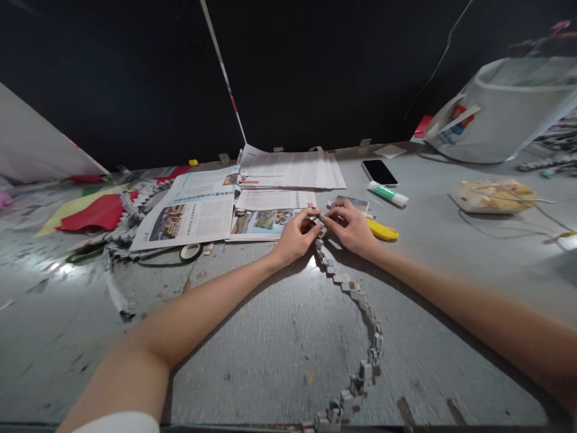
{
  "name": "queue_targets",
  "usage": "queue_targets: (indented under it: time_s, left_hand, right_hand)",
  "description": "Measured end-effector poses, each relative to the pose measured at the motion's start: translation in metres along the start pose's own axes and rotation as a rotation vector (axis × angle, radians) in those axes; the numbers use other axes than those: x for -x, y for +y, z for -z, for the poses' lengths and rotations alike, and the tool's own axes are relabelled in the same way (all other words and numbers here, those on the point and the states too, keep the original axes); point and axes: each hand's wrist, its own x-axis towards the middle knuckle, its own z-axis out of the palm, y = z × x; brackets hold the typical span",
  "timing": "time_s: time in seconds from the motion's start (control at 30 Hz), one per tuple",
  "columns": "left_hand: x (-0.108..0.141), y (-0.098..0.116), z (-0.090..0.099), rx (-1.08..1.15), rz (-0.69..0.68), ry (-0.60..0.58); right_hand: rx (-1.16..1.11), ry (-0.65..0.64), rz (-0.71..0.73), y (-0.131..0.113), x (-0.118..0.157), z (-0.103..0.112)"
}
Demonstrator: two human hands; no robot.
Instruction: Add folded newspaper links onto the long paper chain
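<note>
A long folded-newspaper chain (354, 291) curves over the grey table from its front edge up to my hands. My left hand (295, 237) pinches the far end of that chain between thumb and fingers. Close beside it, my right hand (350, 228) is closed at the same end, fingertips almost meeting those of the left. Exactly which small paper piece each hand grips is partly covered by the fingers. Just right of my right hand lies a yellow cutter-like tool (382, 230), and behind it a glue stick (387, 194) with a green label.
Newspaper sheets (198, 210) and a newspaper stack (288, 168) lie behind my hands. A roll of tape (190, 252), red paper (97, 215) and more folded chain (130, 210) are left. Rightward are a phone (379, 173), a yellow packet (493, 196) and a white bag (500, 120).
</note>
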Motion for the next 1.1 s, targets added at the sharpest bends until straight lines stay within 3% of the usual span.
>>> queue_targets:
  time_s: [0.2,0.37,0.6,0.93,1.1]
  left_hand:
    - [-0.001,0.0,0.002,-0.055,-0.028,-0.05]
    - [-0.001,0.0,0.0,0.079,0.026,0.043]
    - [0.0,0.007,0.0,0.202,0.064,0.067]
    - [0.001,0.009,0.001,0.084,0.035,0.041]
    - [0.001,0.007,0.001,0.16,0.055,0.053]
  right_hand:
    - [0.04,0.06,0.034,-0.006,0.003,-0.003]
    - [-0.014,0.093,-0.067,-0.006,0.002,-0.006]
    - [-0.068,-0.05,-0.132,-0.005,-0.001,-0.004]
    - [-0.086,-0.041,-0.118,-0.013,0.001,-0.002]
    - [-0.073,-0.035,-0.125,-0.013,0.002,-0.004]
